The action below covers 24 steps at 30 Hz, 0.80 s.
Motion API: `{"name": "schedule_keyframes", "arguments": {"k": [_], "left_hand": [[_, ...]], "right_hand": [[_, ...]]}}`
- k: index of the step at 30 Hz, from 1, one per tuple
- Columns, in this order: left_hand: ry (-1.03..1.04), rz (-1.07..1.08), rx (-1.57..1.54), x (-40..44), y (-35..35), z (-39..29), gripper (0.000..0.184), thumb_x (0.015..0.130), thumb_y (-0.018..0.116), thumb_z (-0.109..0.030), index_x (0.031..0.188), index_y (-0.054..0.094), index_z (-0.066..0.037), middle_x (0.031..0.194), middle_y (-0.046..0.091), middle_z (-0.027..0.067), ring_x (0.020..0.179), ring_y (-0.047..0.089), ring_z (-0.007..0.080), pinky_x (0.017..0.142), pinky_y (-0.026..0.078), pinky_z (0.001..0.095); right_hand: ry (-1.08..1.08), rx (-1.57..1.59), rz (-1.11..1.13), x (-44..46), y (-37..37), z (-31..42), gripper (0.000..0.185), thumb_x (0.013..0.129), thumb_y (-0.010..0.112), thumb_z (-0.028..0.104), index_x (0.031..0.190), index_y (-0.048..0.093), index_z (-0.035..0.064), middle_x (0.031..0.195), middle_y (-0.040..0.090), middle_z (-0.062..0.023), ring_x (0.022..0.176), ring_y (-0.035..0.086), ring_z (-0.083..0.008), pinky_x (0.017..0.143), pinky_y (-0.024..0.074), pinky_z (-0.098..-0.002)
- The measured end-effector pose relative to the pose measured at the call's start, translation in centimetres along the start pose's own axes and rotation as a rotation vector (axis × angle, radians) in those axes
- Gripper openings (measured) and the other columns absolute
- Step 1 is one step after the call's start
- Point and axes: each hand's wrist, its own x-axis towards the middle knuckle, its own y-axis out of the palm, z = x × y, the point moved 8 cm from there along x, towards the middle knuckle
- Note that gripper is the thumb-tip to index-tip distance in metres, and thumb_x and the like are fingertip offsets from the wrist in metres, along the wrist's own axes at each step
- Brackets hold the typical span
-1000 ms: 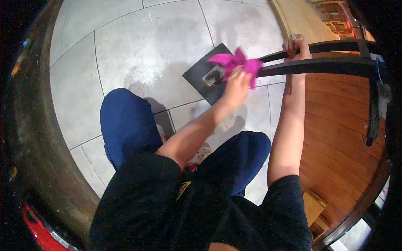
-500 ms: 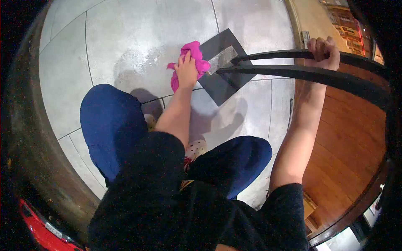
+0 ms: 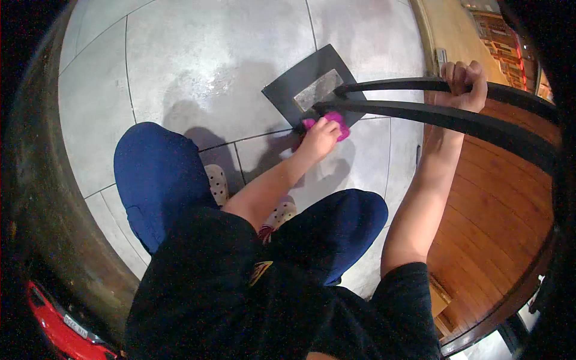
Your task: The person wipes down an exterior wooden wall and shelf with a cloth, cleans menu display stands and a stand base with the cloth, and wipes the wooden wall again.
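Pink cloth (image 3: 338, 120) shifted to dark plate's (image 3: 280, 90) near edge.

Grey tiled floor (image 3: 180, 54) beside brown, seemingly wooden planks (image 3: 492, 204)

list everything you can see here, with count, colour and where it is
cloth: 1, magenta, at the plate's near edge
square plate: 1, black, on the floor
rectangular patch: 1, mottled grey, on the plate
curved bars: 2, black, from the plate out to the right
tiled floor: 1, light grey, centre
planked surface: 1, reddish brown, right
red object: 1, with a white label, lower left, too unclear to name
shoes: 2, whitish with dark dots, between the knees
trousers: 1 pair, dark blue, on the legs
top: 1, black, on the torso
left hand: 1, bare, on the cloth
right hand: 1, bare, around the farther bar
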Motion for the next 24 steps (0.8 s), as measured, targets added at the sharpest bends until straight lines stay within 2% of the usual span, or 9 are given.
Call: {"name": "schedule_keyframes", "arguments": {"k": [3,4,7,8,11,17,18,21,24], "left_hand": [[-0.038,-0.037,0.517,-2.1,6.4,2.4,0.037,0.075,0.055,-0.021,0.110,0.058,-0.009,0.127,0.043,0.0099,0.123,0.032,0.0331,0.104,0.026,0.0428],[0.012,0.252,0.649,-2.5,7.1,2.4,0.049,0.080,0.051,-0.031,0.125,0.047,-0.012,0.141,0.027,0.0081,0.131,0.019,0.0350,0.107,0.017,0.0462],[0.112,0.259,0.538,0.9,8.1,3.2,0.051,0.083,0.047,-0.039,0.127,0.046,-0.012,0.140,0.029,0.0073,0.130,0.020,0.0349,0.107,0.015,0.0479],[0.119,0.306,0.471,2.7,8.3,3.3,0.051,0.085,0.044,-0.043,0.127,0.046,-0.013,0.140,0.029,0.0065,0.130,0.022,0.0336,0.106,0.015,0.0485],[0.096,0.131,0.597,7.0,7.5,2.8,0.047,0.086,0.042,-0.039,0.124,0.047,-0.013,0.140,0.031,0.0019,0.126,0.028,0.0300,0.104,0.021,0.0479],[0.040,0.074,0.497,13.4,11.1,4.0,0.039,0.085,0.041,-0.028,0.119,0.050,-0.012,0.137,0.035,-0.0016,0.121,0.035,0.0274,0.099,0.029,0.0447],[0.083,0.031,0.493,13.1,11.3,3.9,0.037,0.085,0.039,-0.022,0.119,0.051,-0.015,0.128,0.043,0.0013,0.125,0.030,0.0294,0.104,0.021,0.0493],[-0.127,0.174,0.173,9.5,6.8,3.2,0.033,0.083,0.042,-0.019,0.114,0.053,-0.017,0.117,0.048,0.0039,0.118,0.036,0.0299,0.099,0.027,0.0478],[0.149,0.139,0.326,3.1,6.5,2.2,0.025,0.080,0.050,-0.023,0.103,0.056,-0.018,0.107,0.050,0.0060,0.106,0.043,0.0284,0.091,0.033,0.0428]], "right_hand": [[0.002,0.029,0.075,0.0,0.0,0.2,0.025,0.079,0.052,0.018,0.062,0.034,0.0121,0.048,0.026,0.0009,0.042,0.024,-0.0117,0.046,0.0279,-0.0264],[-0.004,0.040,0.094,0.1,-0.1,0.2,0.026,0.079,0.052,0.018,0.062,0.033,0.0123,0.048,0.025,0.0008,0.042,0.023,-0.0119,0.045,0.0269,-0.0267],[-0.008,-0.003,-0.149,-0.3,-1.1,0.3,0.025,0.077,0.052,0.017,0.062,0.032,0.0128,0.048,0.024,0.0003,0.043,0.023,-0.0125,0.045,0.0234,-0.0276],[0.082,0.085,0.066,-0.7,0.3,0.4,0.024,0.077,0.052,0.017,0.062,0.033,0.0132,0.049,0.026,-0.0001,0.044,0.024,-0.0132,0.046,0.0248,-0.0273],[0.037,0.079,-0.086,-1.1,-0.3,0.7,0.025,0.076,0.053,0.017,0.062,0.033,0.0132,0.049,0.027,-0.0003,0.044,0.024,-0.0133,0.046,0.0241,-0.0274],[-0.004,0.075,0.125,-1.5,0.7,1.4,0.022,0.076,0.053,0.019,0.063,0.037,0.0130,0.047,0.026,0.0016,0.045,0.023,-0.0120,0.045,0.0229,-0.0274],[0.007,0.080,0.115,-1.7,0.9,1.2,0.022,0.076,0.053,0.019,0.063,0.037,0.0130,0.047,0.027,0.0018,0.045,0.023,-0.0118,0.045,0.0230,-0.0273],[0.063,0.169,0.086,-1.5,1.1,0.8,0.022,0.076,0.053,0.020,0.064,0.037,0.0129,0.047,0.026,0.0018,0.043,0.022,-0.0115,0.045,0.0235,-0.0275],[0.052,0.102,-0.087,-1.0,-0.7,1.1,0.021,0.077,0.053,0.019,0.064,0.037,0.0129,0.047,0.025,0.0024,0.042,0.022,-0.0111,0.044,0.0241,-0.0271]]}}
